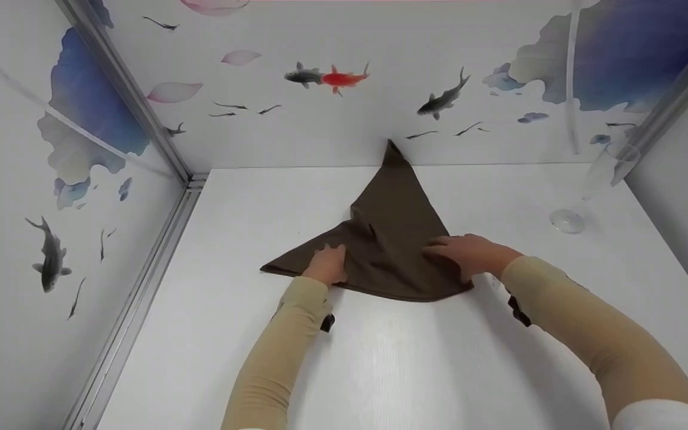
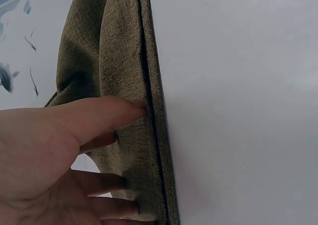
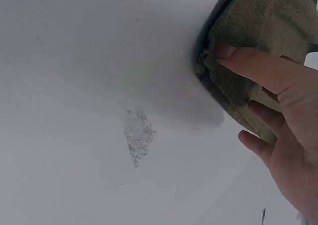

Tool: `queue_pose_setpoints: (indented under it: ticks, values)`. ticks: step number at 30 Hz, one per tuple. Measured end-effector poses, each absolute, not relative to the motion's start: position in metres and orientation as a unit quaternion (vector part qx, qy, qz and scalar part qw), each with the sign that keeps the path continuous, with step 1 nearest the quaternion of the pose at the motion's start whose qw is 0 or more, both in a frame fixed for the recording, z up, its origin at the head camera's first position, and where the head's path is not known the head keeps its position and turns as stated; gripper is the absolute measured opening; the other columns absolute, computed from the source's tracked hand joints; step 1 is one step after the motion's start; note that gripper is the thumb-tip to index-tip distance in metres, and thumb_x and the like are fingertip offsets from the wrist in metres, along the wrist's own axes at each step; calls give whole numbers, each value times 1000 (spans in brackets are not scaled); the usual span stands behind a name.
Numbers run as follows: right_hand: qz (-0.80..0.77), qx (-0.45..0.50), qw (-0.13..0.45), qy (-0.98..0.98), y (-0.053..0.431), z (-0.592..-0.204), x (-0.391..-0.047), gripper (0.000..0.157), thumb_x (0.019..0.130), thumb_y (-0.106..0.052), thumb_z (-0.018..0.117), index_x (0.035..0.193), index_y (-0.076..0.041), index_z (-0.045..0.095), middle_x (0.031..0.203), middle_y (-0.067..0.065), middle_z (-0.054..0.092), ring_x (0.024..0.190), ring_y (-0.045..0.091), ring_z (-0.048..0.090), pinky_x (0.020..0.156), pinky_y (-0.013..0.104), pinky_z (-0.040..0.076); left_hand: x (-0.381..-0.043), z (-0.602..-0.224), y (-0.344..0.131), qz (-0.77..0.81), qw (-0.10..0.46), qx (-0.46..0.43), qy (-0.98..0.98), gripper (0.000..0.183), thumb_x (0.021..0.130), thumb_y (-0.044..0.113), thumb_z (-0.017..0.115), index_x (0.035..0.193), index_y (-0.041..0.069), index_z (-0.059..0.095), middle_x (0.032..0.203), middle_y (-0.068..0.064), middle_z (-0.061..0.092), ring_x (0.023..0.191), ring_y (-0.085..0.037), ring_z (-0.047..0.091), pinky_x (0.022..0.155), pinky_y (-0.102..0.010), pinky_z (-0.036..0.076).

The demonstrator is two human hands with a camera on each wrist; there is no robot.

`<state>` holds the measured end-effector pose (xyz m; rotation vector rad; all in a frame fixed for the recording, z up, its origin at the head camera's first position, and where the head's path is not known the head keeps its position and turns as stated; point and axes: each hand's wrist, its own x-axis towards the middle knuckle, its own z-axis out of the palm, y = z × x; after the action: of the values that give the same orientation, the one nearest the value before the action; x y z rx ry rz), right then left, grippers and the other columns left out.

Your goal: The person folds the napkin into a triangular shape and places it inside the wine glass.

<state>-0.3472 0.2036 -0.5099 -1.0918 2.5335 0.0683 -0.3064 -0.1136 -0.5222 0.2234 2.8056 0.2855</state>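
A brown cloth napkin (image 1: 401,209), folded into a rough triangle with wrinkles at its middle, lies on the white table. Its far tip leans up against the back wall. On the near left part rests my left hand (image 1: 327,264); in the left wrist view, the thumb (image 2: 112,111) touches the cloth beside its double hem and the fingers lie fairly straight on it. My right hand (image 1: 469,254) touches the right side. The right wrist view shows that thumb (image 3: 248,61) on the cloth near a corner, with the other fingers loosely spread along its edge.
A clear stemmed glass (image 1: 567,221) stands on the table (image 1: 589,310) at the back right. A back wall (image 1: 296,131) printed with fish and side walls enclose the table. A metal rail (image 1: 141,286) runs along the left edge.
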Motion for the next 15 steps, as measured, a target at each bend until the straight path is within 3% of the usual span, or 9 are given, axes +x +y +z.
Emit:
queue_pose_setpoints:
  ticks: [3, 10, 15]
  values:
    - [34, -391, 198, 898, 204, -511, -352, 99, 65, -7, 90, 150, -14, 39, 154, 17, 32, 133, 38, 41, 99, 56, 39, -308, -521, -116, 109, 163, 77, 978, 60, 88, 11, 74, 138, -3, 46, 140, -27, 47, 134, -44, 38, 110, -52, 30]
    - [78, -400, 205, 890, 197, -511, -360, 107, 65, -26, 92, 153, -15, 34, 158, 17, 21, 142, 35, 27, 107, 57, 30, -312, -520, -119, 124, 177, 75, 974, 62, 89, 10, 72, 141, -3, 42, 146, -29, 39, 136, -45, 33, 111, -51, 27]
    - [73, -358, 235, 901, 193, -507, -358, 108, 66, -27, 92, 154, -23, 30, 160, 14, 19, 139, 39, 31, 102, 54, 38, -314, -519, -124, 128, 185, 81, 971, 66, 89, 11, 72, 144, -3, 38, 148, -31, 32, 136, -49, 29, 111, -53, 27]
